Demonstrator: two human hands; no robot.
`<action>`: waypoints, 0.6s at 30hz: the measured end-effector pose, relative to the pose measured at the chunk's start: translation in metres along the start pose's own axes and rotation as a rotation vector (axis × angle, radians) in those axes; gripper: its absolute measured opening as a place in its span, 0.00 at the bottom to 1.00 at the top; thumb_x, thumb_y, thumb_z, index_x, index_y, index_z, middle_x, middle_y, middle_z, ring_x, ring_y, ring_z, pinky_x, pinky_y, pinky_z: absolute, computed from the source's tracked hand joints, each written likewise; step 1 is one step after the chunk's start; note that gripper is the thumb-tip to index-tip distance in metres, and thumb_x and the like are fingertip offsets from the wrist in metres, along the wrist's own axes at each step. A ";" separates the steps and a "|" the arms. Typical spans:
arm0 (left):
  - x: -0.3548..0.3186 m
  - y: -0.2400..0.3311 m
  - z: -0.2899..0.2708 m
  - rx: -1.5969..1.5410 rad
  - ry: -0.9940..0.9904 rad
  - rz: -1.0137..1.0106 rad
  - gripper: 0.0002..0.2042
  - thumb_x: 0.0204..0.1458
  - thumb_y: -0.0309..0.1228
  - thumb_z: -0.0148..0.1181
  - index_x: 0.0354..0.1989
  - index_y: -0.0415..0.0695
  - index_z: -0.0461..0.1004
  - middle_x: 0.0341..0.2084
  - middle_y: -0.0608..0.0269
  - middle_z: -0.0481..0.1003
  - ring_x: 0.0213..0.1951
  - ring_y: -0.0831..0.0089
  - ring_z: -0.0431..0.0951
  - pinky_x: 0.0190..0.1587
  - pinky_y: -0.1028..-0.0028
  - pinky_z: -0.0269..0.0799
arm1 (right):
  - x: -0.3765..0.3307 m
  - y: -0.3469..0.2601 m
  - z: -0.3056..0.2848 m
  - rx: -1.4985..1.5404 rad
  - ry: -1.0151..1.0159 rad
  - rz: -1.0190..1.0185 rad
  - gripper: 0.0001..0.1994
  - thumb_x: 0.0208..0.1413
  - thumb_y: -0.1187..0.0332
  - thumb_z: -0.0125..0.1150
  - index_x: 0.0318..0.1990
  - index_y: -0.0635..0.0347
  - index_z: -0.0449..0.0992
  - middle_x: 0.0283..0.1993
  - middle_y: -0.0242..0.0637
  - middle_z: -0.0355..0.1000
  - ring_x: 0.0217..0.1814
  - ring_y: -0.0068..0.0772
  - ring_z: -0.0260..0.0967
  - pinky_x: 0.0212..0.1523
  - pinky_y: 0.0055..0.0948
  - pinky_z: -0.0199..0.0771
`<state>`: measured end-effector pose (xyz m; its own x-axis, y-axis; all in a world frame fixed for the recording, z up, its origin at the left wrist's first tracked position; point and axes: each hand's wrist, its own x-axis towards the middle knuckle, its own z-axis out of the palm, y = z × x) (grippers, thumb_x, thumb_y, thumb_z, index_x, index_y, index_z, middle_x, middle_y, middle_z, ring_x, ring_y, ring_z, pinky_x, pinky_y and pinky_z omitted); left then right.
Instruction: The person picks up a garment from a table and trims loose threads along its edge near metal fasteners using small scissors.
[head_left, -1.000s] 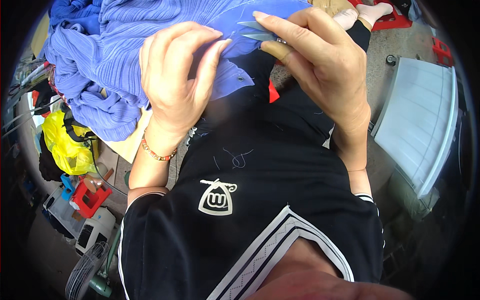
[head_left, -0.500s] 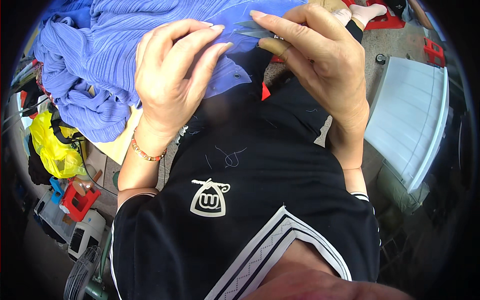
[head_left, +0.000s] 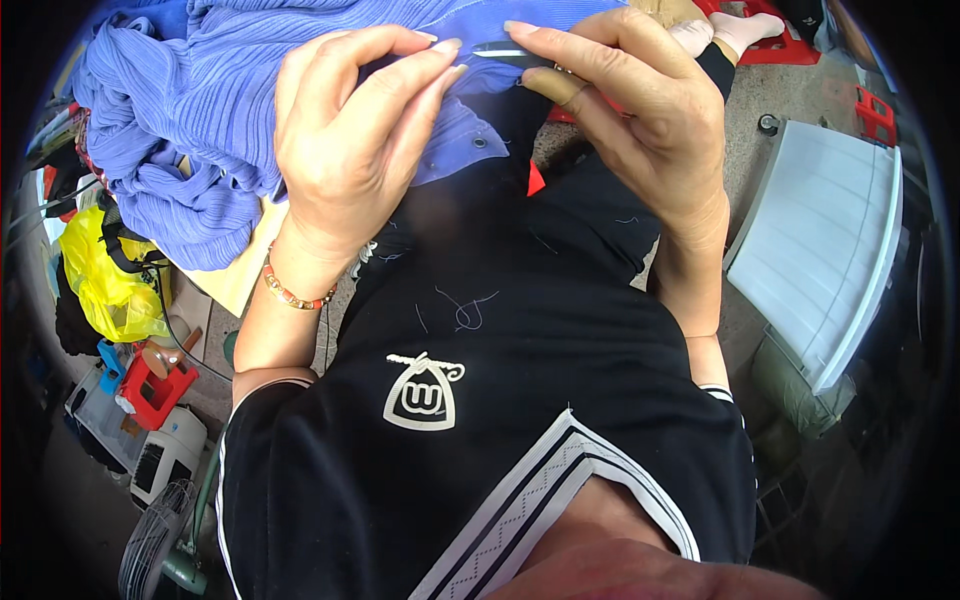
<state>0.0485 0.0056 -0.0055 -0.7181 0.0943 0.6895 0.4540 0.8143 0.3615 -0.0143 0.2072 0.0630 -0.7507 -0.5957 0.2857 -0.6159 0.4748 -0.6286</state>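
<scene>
Both hands have come a little closer together since before. The left hand (head_left: 350, 150) pinches the edge of the blue cloth (head_left: 200, 110), which lies piled on the person's lap. The right hand (head_left: 640, 120) holds small metal snips (head_left: 505, 50) tight, their tip touching the cloth by the left fingertips (head_left: 445, 47).

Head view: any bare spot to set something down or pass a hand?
Bare: the flat white panel at right, and the grey floor strip between it and the right hand. Crowded: blue garment pile fills upper left under the left hand; below it yellow bag, red crate and fan pack the floor.
</scene>
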 end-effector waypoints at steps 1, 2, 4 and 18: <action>0.000 0.000 -0.001 0.011 -0.003 0.002 0.11 0.42 0.24 0.72 0.36 0.46 0.83 0.35 0.67 0.79 0.38 0.69 0.76 0.42 0.72 0.69 | 0.000 0.000 -0.001 -0.015 -0.016 -0.013 0.17 0.45 0.75 0.73 0.46 0.58 0.83 0.28 0.34 0.71 0.27 0.30 0.70 0.28 0.27 0.70; 0.000 0.000 0.000 0.020 -0.008 0.003 0.11 0.42 0.24 0.72 0.36 0.46 0.83 0.35 0.67 0.79 0.38 0.69 0.76 0.42 0.72 0.69 | 0.000 0.002 -0.001 -0.015 -0.015 -0.011 0.17 0.45 0.75 0.73 0.46 0.58 0.83 0.28 0.34 0.71 0.27 0.30 0.70 0.28 0.27 0.70; 0.001 0.000 0.001 0.017 -0.011 0.006 0.11 0.42 0.24 0.72 0.36 0.46 0.83 0.35 0.67 0.79 0.38 0.69 0.76 0.42 0.72 0.69 | 0.000 0.004 -0.001 0.036 -0.018 -0.020 0.17 0.46 0.75 0.73 0.46 0.58 0.82 0.28 0.34 0.70 0.27 0.31 0.70 0.28 0.27 0.69; -0.002 -0.008 0.007 0.025 0.046 0.089 0.10 0.41 0.24 0.72 0.34 0.45 0.82 0.34 0.68 0.79 0.38 0.69 0.77 0.41 0.71 0.69 | 0.002 -0.002 -0.002 0.064 -0.021 0.022 0.15 0.46 0.76 0.72 0.44 0.59 0.83 0.26 0.35 0.69 0.25 0.31 0.69 0.27 0.27 0.68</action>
<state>0.0430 0.0029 -0.0141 -0.6500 0.1409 0.7467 0.5016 0.8177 0.2824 -0.0153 0.2064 0.0662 -0.7583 -0.5995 0.2561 -0.5823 0.4462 -0.6796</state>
